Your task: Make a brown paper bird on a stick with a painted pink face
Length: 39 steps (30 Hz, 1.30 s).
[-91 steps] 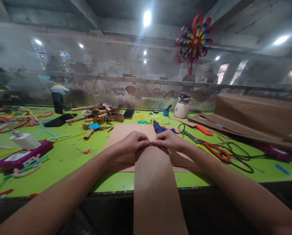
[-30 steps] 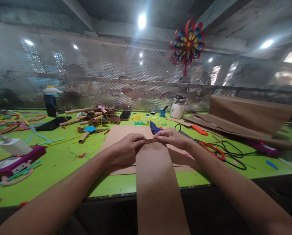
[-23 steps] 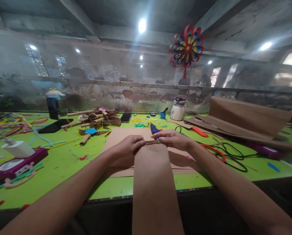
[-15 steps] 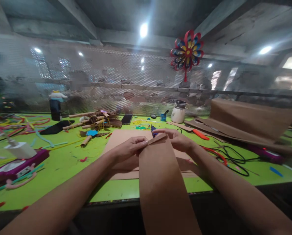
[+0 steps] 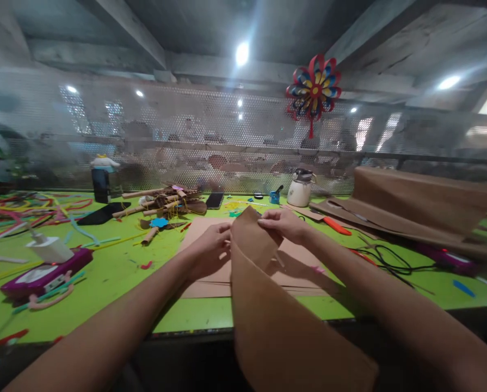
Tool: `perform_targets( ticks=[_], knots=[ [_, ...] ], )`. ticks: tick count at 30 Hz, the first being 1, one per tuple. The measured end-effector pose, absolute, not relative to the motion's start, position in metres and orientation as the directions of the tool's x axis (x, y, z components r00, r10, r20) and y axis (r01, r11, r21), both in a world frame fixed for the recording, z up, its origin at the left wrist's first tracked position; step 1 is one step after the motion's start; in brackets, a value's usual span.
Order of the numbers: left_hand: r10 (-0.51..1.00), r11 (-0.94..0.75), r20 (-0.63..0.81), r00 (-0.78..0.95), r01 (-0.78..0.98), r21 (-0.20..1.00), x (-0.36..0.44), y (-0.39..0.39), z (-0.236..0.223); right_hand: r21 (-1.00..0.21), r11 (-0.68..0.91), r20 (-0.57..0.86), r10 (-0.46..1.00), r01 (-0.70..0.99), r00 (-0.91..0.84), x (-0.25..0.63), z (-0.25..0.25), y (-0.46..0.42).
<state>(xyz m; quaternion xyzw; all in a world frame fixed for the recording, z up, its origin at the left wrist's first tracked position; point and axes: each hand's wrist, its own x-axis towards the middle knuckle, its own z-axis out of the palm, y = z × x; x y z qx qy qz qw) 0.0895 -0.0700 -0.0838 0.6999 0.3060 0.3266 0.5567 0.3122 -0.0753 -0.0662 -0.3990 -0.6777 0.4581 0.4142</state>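
A long strip of brown kraft paper (image 5: 276, 321) hangs from between my hands over the table's front edge, its lower end near the bottom of the view. Its top part is folded over into a pointed corner. My right hand (image 5: 287, 224) pinches the paper near that corner, thumb and fingers closed. At the strip's left edge, my left hand (image 5: 211, 249) holds the paper with curled fingers, their tips partly hidden. Beneath both hands, flat brown paper sheets (image 5: 208, 288) lie on the green table (image 5: 121, 288).
A purple power strip (image 5: 47, 277) with a white charger lies left, near colored pipe cleaners. Behind are a pile of cardboard pieces (image 5: 172, 201), a phone (image 5: 215, 200) and a white jug (image 5: 300, 189). To the right lie an orange-handled tool (image 5: 336, 225), black cables and large brown paper (image 5: 418, 190).
The strip's top edge has turned from a narrow flap into a larger diagonal fold with a point. My right hand has shifted slightly; the strip's lower end has swung right.
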Motion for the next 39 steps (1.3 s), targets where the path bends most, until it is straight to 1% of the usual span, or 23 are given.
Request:
perform_targets(
  ticks=[2, 3, 5, 7, 10, 13, 15, 17, 18, 20, 26, 31, 33, 35, 39],
  knots=[
    [0.843, -0.089, 0.118, 0.524, -0.08, 0.993, 0.079, -0.06, -0.082, -0.922, 0.225, 0.079, 0.906, 0.314, -0.417, 0.311, -0.06, -0.066],
    [0.867, -0.058, 0.109, 0.486, -0.118, 0.991, 0.075, -0.056, -0.081, -0.909, 0.214, 0.032, 0.891, 0.358, -0.452, 0.309, -0.059, -0.062],
    [0.87, -0.016, 0.09, 0.485, -0.154, 0.988, 0.071, -0.051, -0.081, -0.89, 0.2, -0.032, 0.868, 0.409, -0.495, 0.301, -0.06, -0.054],
    [0.832, -0.008, 0.071, 0.55, -0.116, 0.993, 0.072, -0.052, -0.084, -0.863, 0.203, -0.07, 0.86, 0.463, -0.506, 0.291, -0.067, -0.049],
    [0.772, -0.03, 0.031, 0.635, -0.013, 0.999, 0.078, -0.058, -0.091, -0.803, 0.252, -0.082, 0.851, 0.541, -0.518, 0.279, -0.078, -0.046],
    [0.757, -0.059, 0.025, 0.653, 0.031, 0.998, 0.082, -0.06, -0.097, -0.744, 0.328, -0.048, 0.843, 0.582, -0.536, 0.274, -0.084, -0.053],
    [0.737, -0.222, 0.061, 0.673, 0.155, 0.963, 0.083, -0.058, -0.097, -0.712, 0.374, -0.004, 0.845, 0.594, -0.535, 0.274, -0.086, -0.061],
    [0.708, -0.426, 0.098, 0.699, 0.312, 0.85, 0.081, -0.054, -0.096, -0.678, 0.401, 0.041, 0.857, 0.616, -0.513, 0.275, -0.087, -0.068],
    [0.697, -0.5, 0.109, 0.709, 0.371, 0.783, 0.08, -0.052, -0.095, -0.66, 0.408, 0.061, 0.866, 0.63, -0.496, 0.276, -0.088, -0.072],
    [0.691, -0.567, 0.128, 0.712, 0.423, 0.707, 0.078, -0.049, -0.093, -0.63, 0.419, 0.098, 0.878, 0.654, -0.469, 0.279, -0.091, -0.077],
    [0.661, -0.696, 0.211, 0.72, 0.484, 0.53, 0.078, -0.047, -0.097, -0.585, 0.489, 0.241, 0.866, 0.647, -0.437, 0.284, -0.107, -0.085],
    [0.592, -0.785, 0.255, 0.764, 0.477, 0.395, 0.086, -0.042, -0.105, -0.541, 0.572, 0.329, 0.818, 0.616, -0.471, 0.285, -0.114, -0.081],
    [0.561, -0.815, 0.283, 0.778, 0.461, 0.35, 0.09, -0.041, -0.108, -0.473, 0.624, 0.348, 0.781, 0.622, -0.519, 0.285, -0.113, -0.08],
    [0.541, -0.833, 0.305, 0.784, 0.45, 0.321, 0.093, -0.04, -0.11, -0.376, 0.673, 0.365, 0.739, 0.637, -0.566, 0.285, -0.111, -0.08],
    [0.504, -0.859, 0.328, 0.799, 0.425, 0.284, 0.095, -0.043, -0.11, -0.208, 0.697, 0.339, 0.709, 0.686, -0.618, 0.285, -0.105, -0.083]
  ],
)
